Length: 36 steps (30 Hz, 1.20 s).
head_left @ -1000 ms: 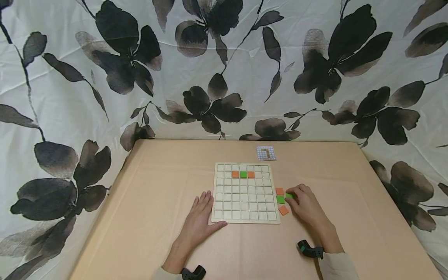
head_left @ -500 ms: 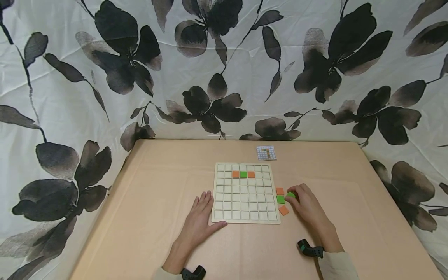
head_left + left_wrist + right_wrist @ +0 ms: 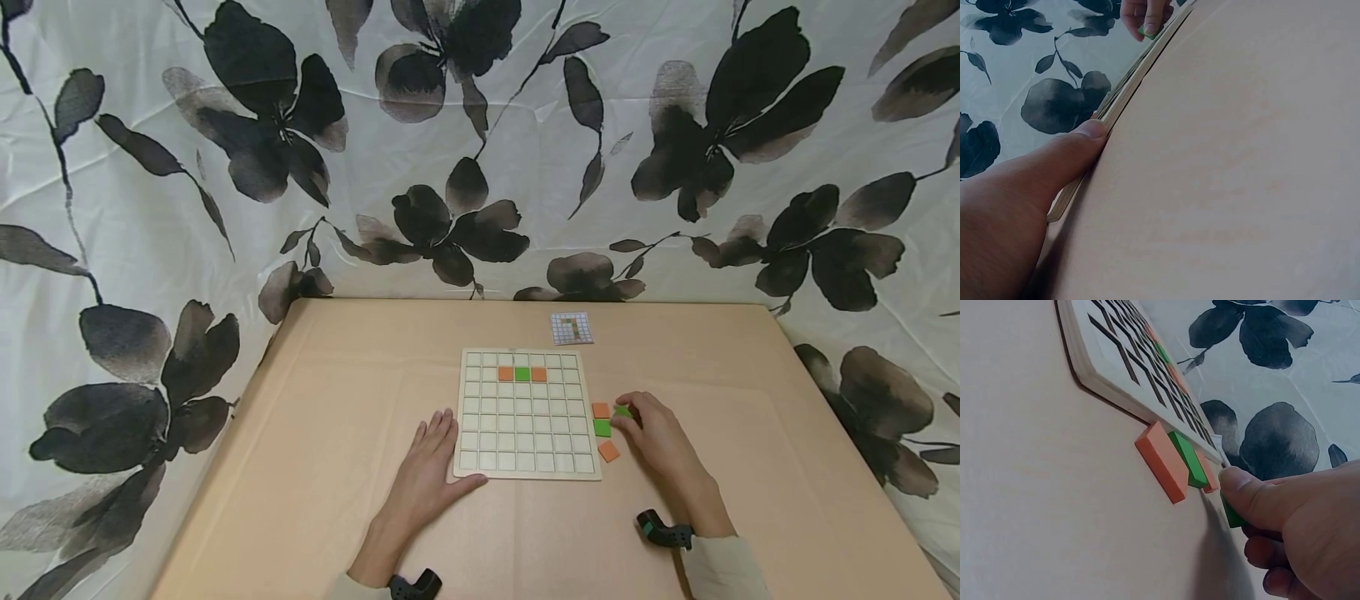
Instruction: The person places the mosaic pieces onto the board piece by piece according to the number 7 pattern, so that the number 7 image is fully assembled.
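Note:
Between thumb and fingers my right hand pinches a green square tile, just right of the grid board. My left hand lies with straight fingers along the board's left edge, its thumb touching the near left corner. Beside the board's right edge are an orange tile, a green tile and a nearer, turned orange tile. In the board's second row from the far side sit an orange tile, a green tile and another orange tile.
A small card with a printed grid pattern lies beyond the board's far right corner. The wooden table extends around the board. Behind it hangs a white cloth with dark flowers.
The green tile in my right hand has tilted slightly between the fingers. My right hand has barely shifted; my left hand and the board have stayed in place.

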Each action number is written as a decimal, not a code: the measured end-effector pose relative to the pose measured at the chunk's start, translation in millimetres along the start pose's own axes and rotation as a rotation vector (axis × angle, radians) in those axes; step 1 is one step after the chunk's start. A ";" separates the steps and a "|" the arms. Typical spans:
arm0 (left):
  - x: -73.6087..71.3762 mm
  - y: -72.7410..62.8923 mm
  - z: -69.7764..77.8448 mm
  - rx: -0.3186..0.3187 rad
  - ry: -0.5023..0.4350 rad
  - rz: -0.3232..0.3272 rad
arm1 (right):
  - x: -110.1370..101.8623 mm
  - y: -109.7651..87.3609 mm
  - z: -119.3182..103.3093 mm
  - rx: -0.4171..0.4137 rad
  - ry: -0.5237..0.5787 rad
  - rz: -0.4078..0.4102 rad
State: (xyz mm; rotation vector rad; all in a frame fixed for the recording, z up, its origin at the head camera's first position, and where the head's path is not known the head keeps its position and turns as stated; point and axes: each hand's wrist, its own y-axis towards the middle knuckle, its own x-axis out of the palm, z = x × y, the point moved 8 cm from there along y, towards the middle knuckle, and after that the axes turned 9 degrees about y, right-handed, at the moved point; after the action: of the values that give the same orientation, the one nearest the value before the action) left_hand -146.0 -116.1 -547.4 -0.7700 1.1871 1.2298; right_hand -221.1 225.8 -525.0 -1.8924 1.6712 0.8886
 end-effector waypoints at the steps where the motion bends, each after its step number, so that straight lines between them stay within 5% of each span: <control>1: 0.1 0.0 -0.1 0.000 -0.001 0.000 | -0.3 0.3 -0.6 0.003 0.005 0.000; 36: 0.3 -0.4 -0.2 -0.007 -0.007 0.000 | 11.9 18.8 -28.4 0.000 0.071 -0.005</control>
State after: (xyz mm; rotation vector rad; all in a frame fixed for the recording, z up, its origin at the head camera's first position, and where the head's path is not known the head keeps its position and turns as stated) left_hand -145.6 -116.3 -547.8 -0.7701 1.1775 1.2356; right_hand -234.4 194.5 -512.8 -1.9489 1.7065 0.8283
